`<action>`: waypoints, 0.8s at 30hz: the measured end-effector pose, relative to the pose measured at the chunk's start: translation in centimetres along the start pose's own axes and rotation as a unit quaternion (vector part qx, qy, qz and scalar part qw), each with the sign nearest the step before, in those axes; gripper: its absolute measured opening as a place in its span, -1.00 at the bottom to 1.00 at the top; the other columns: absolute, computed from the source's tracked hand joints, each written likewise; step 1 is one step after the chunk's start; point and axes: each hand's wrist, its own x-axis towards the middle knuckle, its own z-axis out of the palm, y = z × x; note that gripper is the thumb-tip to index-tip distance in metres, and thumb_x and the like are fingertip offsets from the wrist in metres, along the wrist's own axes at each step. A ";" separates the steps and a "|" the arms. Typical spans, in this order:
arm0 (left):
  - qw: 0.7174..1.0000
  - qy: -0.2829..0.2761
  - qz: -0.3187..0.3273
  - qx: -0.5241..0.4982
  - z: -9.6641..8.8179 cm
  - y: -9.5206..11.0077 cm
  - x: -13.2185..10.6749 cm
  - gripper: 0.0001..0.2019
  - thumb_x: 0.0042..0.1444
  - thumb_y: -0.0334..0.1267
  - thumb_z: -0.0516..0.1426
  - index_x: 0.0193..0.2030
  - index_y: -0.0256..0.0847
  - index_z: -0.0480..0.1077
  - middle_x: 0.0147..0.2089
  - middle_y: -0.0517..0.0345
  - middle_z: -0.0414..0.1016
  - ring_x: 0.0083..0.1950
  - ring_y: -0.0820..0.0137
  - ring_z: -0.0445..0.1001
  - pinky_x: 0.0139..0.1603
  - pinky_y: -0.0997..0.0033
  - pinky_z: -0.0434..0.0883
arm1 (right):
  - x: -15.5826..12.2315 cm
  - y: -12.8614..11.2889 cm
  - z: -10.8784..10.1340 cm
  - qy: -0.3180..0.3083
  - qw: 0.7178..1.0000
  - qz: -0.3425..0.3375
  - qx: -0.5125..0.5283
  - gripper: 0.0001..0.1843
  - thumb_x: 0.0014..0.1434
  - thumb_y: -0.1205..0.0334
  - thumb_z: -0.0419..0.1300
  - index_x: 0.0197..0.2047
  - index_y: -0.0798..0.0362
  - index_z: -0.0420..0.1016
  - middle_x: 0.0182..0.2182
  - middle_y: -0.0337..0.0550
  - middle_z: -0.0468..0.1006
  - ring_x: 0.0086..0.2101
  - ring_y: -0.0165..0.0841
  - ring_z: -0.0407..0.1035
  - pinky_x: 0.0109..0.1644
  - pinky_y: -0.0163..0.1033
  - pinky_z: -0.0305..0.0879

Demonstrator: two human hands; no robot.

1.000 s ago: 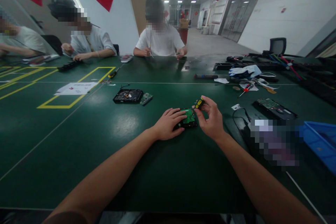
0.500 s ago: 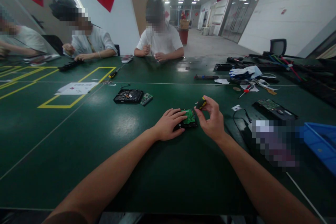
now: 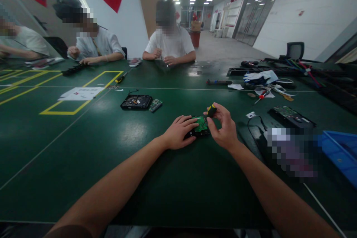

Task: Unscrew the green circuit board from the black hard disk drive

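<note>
A hard drive (image 3: pixel 201 125) with a green circuit board facing up lies on the table in front of me. My left hand (image 3: pixel 181 132) steadies it, fingers laid over its left part and thumb along the near edge, hiding much of the drive. At the drive's right end, my right hand (image 3: pixel 224 126) has its fingers closed around a screwdriver (image 3: pixel 212 110) with a yellow and black handle. The handle is tilted above the board; its shaft and tip are too small to make out.
An opened hard drive (image 3: pixel 136 102) and a loose circuit board (image 3: pixel 156 105) lie further left. Another drive (image 3: pixel 292 116), a blue bin (image 3: pixel 341 152), a red screwdriver (image 3: pixel 261 97) and gloves (image 3: pixel 260 77) are at right. Co-workers (image 3: pixel 170 42) sit across the green table (image 3: pixel 134 178).
The screwdriver handle and my right fingers have shifted slightly left, and the handle's tilt has changed a little. My left hand and the hard drive have stayed in place.
</note>
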 end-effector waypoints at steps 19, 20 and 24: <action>1.000 0.005 0.001 0.000 0.2 -0.1 0.0 -0.37 0.31 -0.02 0.20 0.48 -0.04 0.24 0.54 0.00 0.25 0.57 -0.03 0.11 0.55 -0.28 0.03 | 0.2 -0.2 0.3 0.012 1.000 0.014 -0.023 -0.35 0.39 0.24 0.25 0.47 -0.20 0.19 0.17 0.00 0.53 -0.04 -0.16 0.61 0.05 0.08 0.65; 1.000 0.007 0.001 0.001 0.2 -0.1 0.0 -0.38 0.31 -0.02 0.20 0.47 -0.04 0.25 0.54 0.00 0.25 0.57 -0.03 0.11 0.55 -0.27 0.03 | 0.2 -0.2 0.2 0.018 0.999 0.010 -0.035 -0.35 0.38 0.23 0.27 0.46 -0.20 0.20 0.16 -0.01 0.53 -0.07 -0.17 0.61 0.04 0.08 0.65; 1.000 0.005 0.002 0.004 0.1 0.0 0.0 -0.38 0.33 -0.01 0.19 0.47 -0.06 0.25 0.54 -0.02 0.24 0.57 -0.03 0.11 0.55 -0.28 0.03 | 0.3 -0.1 0.1 0.040 0.997 -0.016 -0.066 -0.32 0.33 0.21 0.35 0.43 -0.20 0.22 0.09 -0.05 0.52 -0.20 -0.24 0.56 -0.05 0.04 0.64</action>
